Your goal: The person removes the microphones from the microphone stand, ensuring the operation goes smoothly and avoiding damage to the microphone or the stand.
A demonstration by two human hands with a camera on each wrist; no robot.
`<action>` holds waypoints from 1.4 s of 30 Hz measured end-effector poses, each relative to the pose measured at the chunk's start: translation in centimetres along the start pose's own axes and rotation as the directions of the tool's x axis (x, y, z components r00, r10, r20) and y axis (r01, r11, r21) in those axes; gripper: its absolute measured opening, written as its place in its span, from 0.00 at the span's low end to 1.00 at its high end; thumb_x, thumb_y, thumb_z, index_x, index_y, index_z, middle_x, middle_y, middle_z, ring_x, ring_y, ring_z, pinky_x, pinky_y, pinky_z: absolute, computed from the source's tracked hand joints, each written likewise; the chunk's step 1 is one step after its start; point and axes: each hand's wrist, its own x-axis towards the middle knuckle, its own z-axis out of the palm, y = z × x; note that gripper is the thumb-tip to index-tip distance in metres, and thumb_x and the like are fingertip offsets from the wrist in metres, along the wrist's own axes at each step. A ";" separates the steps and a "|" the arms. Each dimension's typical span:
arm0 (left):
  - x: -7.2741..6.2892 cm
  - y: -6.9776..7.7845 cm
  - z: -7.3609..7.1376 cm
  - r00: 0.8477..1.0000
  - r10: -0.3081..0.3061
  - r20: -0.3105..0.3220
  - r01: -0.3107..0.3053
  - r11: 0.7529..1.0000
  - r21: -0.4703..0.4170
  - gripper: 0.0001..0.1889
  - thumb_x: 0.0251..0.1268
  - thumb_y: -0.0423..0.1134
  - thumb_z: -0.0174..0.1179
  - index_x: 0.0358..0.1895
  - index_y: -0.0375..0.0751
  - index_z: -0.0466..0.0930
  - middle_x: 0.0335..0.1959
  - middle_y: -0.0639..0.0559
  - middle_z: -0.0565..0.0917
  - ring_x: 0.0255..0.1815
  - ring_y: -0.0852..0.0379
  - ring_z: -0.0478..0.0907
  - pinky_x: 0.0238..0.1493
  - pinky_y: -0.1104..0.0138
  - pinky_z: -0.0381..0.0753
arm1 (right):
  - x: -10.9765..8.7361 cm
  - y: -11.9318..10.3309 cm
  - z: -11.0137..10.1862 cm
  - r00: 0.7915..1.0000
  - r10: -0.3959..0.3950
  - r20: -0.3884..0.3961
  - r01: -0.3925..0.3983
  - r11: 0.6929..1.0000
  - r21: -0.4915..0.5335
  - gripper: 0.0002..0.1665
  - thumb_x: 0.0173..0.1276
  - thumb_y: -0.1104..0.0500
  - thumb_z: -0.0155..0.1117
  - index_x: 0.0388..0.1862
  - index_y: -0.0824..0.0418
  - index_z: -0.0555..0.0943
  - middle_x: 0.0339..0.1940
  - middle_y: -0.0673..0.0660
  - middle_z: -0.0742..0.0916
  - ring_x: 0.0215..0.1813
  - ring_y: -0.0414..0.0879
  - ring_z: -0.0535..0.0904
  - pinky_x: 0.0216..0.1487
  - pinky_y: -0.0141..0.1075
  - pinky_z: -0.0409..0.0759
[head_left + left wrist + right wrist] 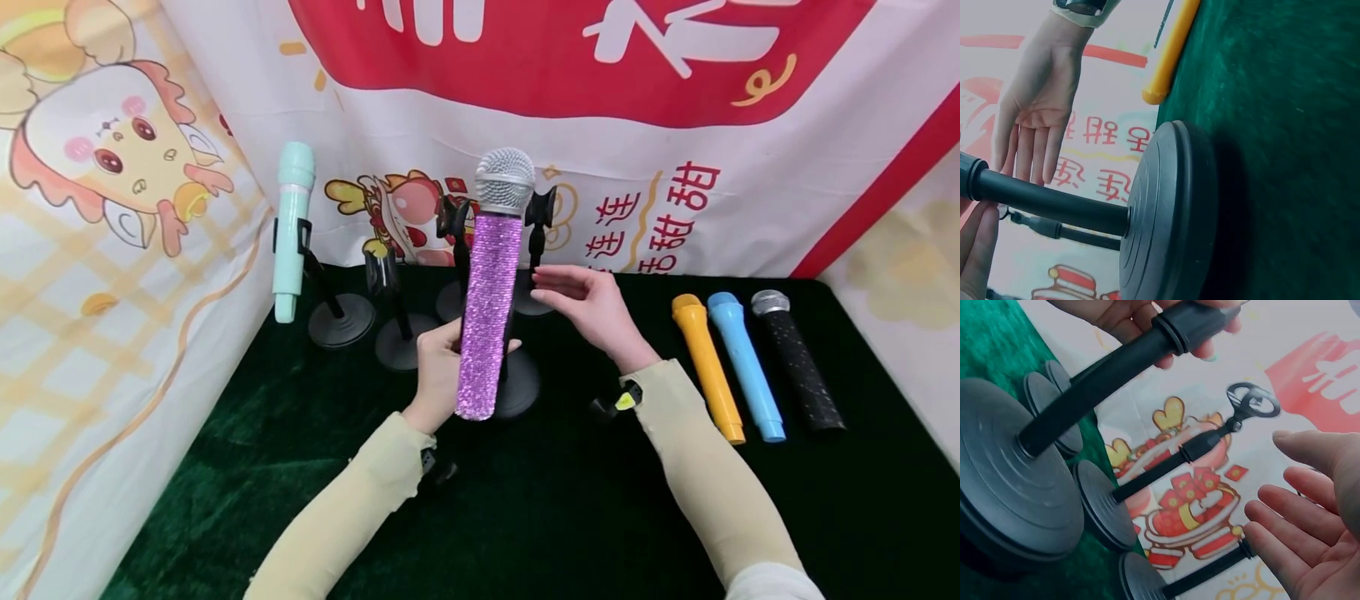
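Observation:
A purple glittery microphone with a silver mesh head sits upright on a black microphone stand in the middle of the head view. My left hand grips the upper part of that stand's pole, its fingers partly hidden behind the microphone. The round base casts a dark shadow on the green cloth in the left wrist view. To the right of the microphone, my right hand holds nothing, palm turned towards the stand, fingers extended. Behind the fingers stands another black stand with a bare clip.
At left a mint-green microphone rests in its stand. More bare stands, one with a clip, are beside it. Yellow, blue and black microphones lie on the green cloth at right. A printed curtain hangs behind.

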 end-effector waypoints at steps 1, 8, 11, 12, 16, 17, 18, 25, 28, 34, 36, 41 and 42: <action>0.3 0.2 0.4 1.000 0.002 0.003 -0.002 1.000 -0.009 0.18 0.54 0.26 0.76 0.49 0.39 0.88 0.41 0.52 0.90 0.40 0.51 0.87 0.44 0.62 0.86 | -0.1 0.1 -0.3 1.000 0.007 -0.010 -0.006 1.000 0.005 0.24 0.67 0.54 0.75 0.59 0.63 0.84 0.54 0.59 0.88 0.55 0.47 0.85 0.57 0.37 0.82; 2.2 1.3 2.9 0.996 0.083 -0.038 -0.082 0.996 0.038 0.07 0.51 0.22 0.74 0.31 0.31 0.86 0.27 0.45 0.87 0.28 0.54 0.85 0.33 0.65 0.84 | -0.9 0.1 -1.9 0.995 0.065 -0.070 -0.064 0.998 0.006 0.27 0.67 0.48 0.75 0.60 0.59 0.84 0.54 0.55 0.88 0.55 0.45 0.85 0.59 0.38 0.81; 2.4 -0.7 3.5 0.995 0.088 -0.045 -0.086 0.995 0.040 0.07 0.50 0.20 0.71 0.30 0.33 0.85 0.26 0.47 0.87 0.27 0.55 0.83 0.32 0.65 0.84 | -1.1 0.1 -2.2 0.994 0.074 -0.085 -0.074 0.997 0.008 0.26 0.67 0.48 0.74 0.60 0.58 0.85 0.54 0.54 0.88 0.55 0.45 0.85 0.60 0.39 0.80; 2.5 -1.4 3.7 0.995 0.083 -0.047 -0.081 0.996 0.039 0.08 0.49 0.19 0.70 0.30 0.33 0.86 0.26 0.48 0.87 0.27 0.55 0.83 0.32 0.65 0.84 | -1.2 0.2 -2.3 0.993 0.074 -0.089 -0.074 0.997 0.009 0.26 0.67 0.48 0.74 0.60 0.58 0.85 0.54 0.54 0.88 0.55 0.46 0.85 0.60 0.39 0.80; 2.7 -2.7 4.2 0.998 0.047 -0.053 -0.043 0.997 0.062 0.08 0.49 0.20 0.68 0.31 0.34 0.86 0.27 0.49 0.87 0.27 0.55 0.83 0.33 0.65 0.83 | -1.4 0.3 -2.7 0.991 0.080 -0.105 -0.080 0.997 0.010 0.26 0.67 0.46 0.74 0.60 0.57 0.85 0.54 0.53 0.88 0.56 0.45 0.84 0.60 0.39 0.80; 2.7 -2.3 4.3 0.998 0.036 -0.056 -0.032 0.997 0.067 0.08 0.49 0.19 0.67 0.31 0.33 0.86 0.27 0.48 0.86 0.26 0.55 0.82 0.32 0.66 0.83 | -1.5 0.3 -2.7 0.991 0.080 -0.110 -0.080 0.997 0.011 0.26 0.67 0.46 0.74 0.60 0.57 0.85 0.54 0.53 0.88 0.56 0.45 0.84 0.60 0.39 0.80; 2.8 -1.9 4.3 0.998 0.028 -0.059 -0.023 0.997 0.072 0.08 0.48 0.19 0.67 0.31 0.32 0.85 0.27 0.47 0.87 0.26 0.55 0.82 0.32 0.66 0.83 | -1.5 0.2 -2.8 0.990 0.081 -0.113 -0.080 0.997 0.013 0.27 0.67 0.46 0.74 0.60 0.58 0.85 0.54 0.53 0.88 0.56 0.45 0.84 0.61 0.39 0.80; 2.5 -1.0 4.7 0.998 -0.037 -0.049 0.041 0.997 0.067 0.09 0.48 0.18 0.69 0.34 0.30 0.85 0.30 0.42 0.88 0.28 0.53 0.85 0.34 0.64 0.86 | -1.7 -0.5 -3.0 0.991 0.056 -0.122 -0.054 0.998 0.026 0.28 0.69 0.46 0.73 0.62 0.59 0.83 0.56 0.53 0.88 0.58 0.46 0.84 0.62 0.39 0.79; 2.5 -2.5 4.8 0.998 -0.051 -0.022 0.052 0.996 0.075 0.12 0.48 0.18 0.72 0.36 0.32 0.86 0.32 0.43 0.88 0.30 0.52 0.86 0.36 0.63 0.87 | -1.8 -0.9 -3.0 0.991 0.041 -0.129 -0.037 0.999 0.034 0.25 0.69 0.47 0.72 0.61 0.58 0.84 0.55 0.53 0.88 0.58 0.46 0.84 0.62 0.39 0.79; 2.8 -4.0 4.4 0.997 -0.050 0.062 0.044 0.996 0.083 0.15 0.51 0.23 0.75 0.43 0.38 0.88 0.38 0.49 0.89 0.37 0.56 0.85 0.42 0.64 0.85 | -2.1 -2.0 -3.0 0.988 0.011 -0.153 0.003 0.996 0.088 0.22 0.72 0.51 0.70 0.59 0.62 0.84 0.54 0.57 0.88 0.56 0.48 0.84 0.59 0.39 0.81; 2.8 -4.1 4.2 0.995 -0.026 0.095 0.017 0.995 0.097 0.15 0.53 0.24 0.75 0.44 0.39 0.89 0.39 0.50 0.89 0.38 0.57 0.85 0.43 0.64 0.85 | -2.2 -2.5 -2.9 0.988 -0.003 -0.153 0.023 0.992 0.126 0.22 0.74 0.53 0.68 0.59 0.64 0.84 0.55 0.60 0.87 0.56 0.50 0.84 0.58 0.40 0.81; 3.2 -3.9 3.9 0.987 0.007 0.162 -0.039 0.980 0.194 0.11 0.54 0.26 0.74 0.41 0.39 0.89 0.37 0.53 0.89 0.38 0.61 0.85 0.43 0.67 0.84 | -2.8 -4.3 -2.5 0.990 -0.025 -0.137 0.048 0.985 0.168 0.22 0.76 0.52 0.65 0.60 0.64 0.83 0.56 0.59 0.87 0.57 0.50 0.83 0.62 0.41 0.79; 3.3 -3.9 3.8 0.985 -0.001 0.173 -0.036 0.977 0.211 0.10 0.54 0.26 0.74 0.40 0.39 0.89 0.36 0.53 0.89 0.38 0.62 0.84 0.43 0.67 0.84 | -2.9 -4.6 -2.3 0.991 -0.028 -0.130 0.050 0.984 0.169 0.22 0.76 0.52 0.65 0.61 0.64 0.83 0.56 0.59 0.86 0.57 0.50 0.83 0.62 0.41 0.79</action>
